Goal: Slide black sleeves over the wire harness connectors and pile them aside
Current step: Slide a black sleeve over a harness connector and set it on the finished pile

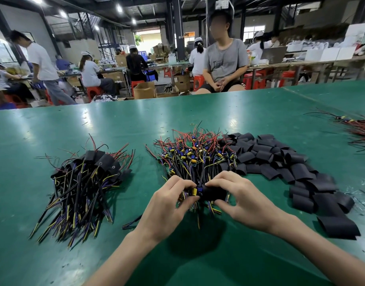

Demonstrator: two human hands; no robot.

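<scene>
My left hand [169,205] pinches a wire harness connector [195,191] with yellow and blue parts, just above the green table [53,129]. My right hand [242,200] grips a black sleeve [214,193] whose open end meets that connector. Behind my hands lies a heap of bare harnesses [194,153] with red, black, yellow and purple wires. To its right spreads a pile of loose black sleeves [280,162]. At the left sits a pile of sleeved harnesses [84,180].
Another bundle of red and black wires [356,129] lies at the table's far right edge. A person in a grey shirt [224,58] sits across the table. Workers, red stools and cardboard boxes fill the hall behind.
</scene>
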